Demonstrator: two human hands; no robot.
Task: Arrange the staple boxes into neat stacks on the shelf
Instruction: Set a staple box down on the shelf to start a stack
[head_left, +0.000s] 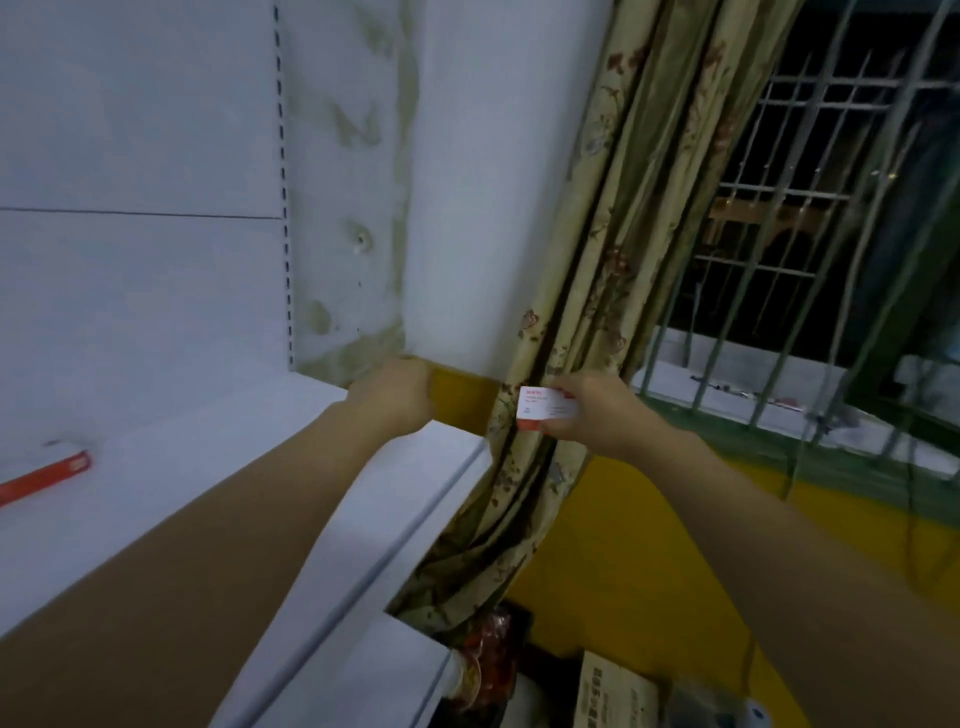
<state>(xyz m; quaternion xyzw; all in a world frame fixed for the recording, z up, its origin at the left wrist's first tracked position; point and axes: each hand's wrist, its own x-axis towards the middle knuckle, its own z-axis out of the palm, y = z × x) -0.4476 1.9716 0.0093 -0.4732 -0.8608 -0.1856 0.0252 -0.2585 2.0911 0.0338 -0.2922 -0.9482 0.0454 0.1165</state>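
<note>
My right hand (597, 413) pinches a small white and red staple box (540, 408) in the air, past the right end of the white shelf (218, 467) and in front of the curtain. My left hand (397, 395) is over the shelf's far right corner with its fingers curled under; whether it holds anything is hidden. A red and white staple box (44, 475) lies flat on the shelf at the far left.
A floral curtain (587, 270) hangs right of the shelf beside a barred window (810, 223). A white back panel with a slotted upright (283, 182) stands behind the shelf. Below are a lower shelf (363, 675), a cardboard box (618, 693) and red packaging (491, 654).
</note>
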